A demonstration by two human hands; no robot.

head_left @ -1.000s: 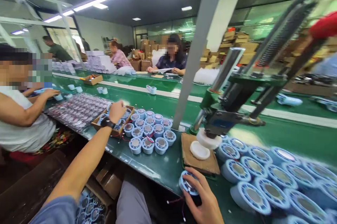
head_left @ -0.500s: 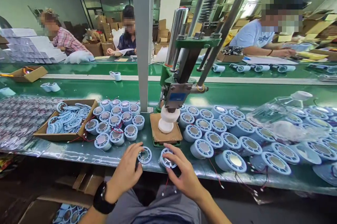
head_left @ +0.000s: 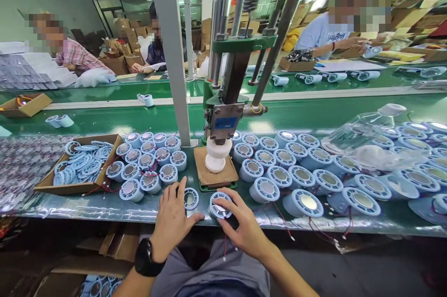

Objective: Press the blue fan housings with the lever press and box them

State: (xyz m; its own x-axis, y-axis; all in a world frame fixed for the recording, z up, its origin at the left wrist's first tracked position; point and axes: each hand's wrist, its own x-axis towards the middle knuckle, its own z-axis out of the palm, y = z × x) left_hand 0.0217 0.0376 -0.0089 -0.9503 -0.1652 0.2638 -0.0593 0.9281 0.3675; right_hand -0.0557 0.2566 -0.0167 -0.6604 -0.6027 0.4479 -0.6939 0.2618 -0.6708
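Note:
My right hand (head_left: 242,225) grips a light-blue round housing (head_left: 220,205) at the bench's front edge, thumb and fingers on its rim; thin wires dangle below it. My left hand (head_left: 173,215) is open, fingers spread and thumb stretched out, beside a flat light-blue ring (head_left: 191,199) lying on the bench. Whether the fingertips touch the ring I cannot tell. Just behind both hands stands a green hand press (head_left: 226,122), its white round pressing head (head_left: 219,148) above a white round block (head_left: 215,164) on a cardboard-covered base (head_left: 200,166).
Several blue housings with silver discs stand left (head_left: 146,162) and right (head_left: 302,176) of the press, some trailing wires. A cardboard box (head_left: 40,187) of blue rings is at left. A clear plastic bottle (head_left: 370,124) lies over the right group. Co-workers sit across the green conveyor (head_left: 139,118).
My left hand has opened wider, its thumb swinging out to the right. My right hand keeps its hold on the housing. Across the conveyor, the right co-worker's hands have lifted a light-blue item.

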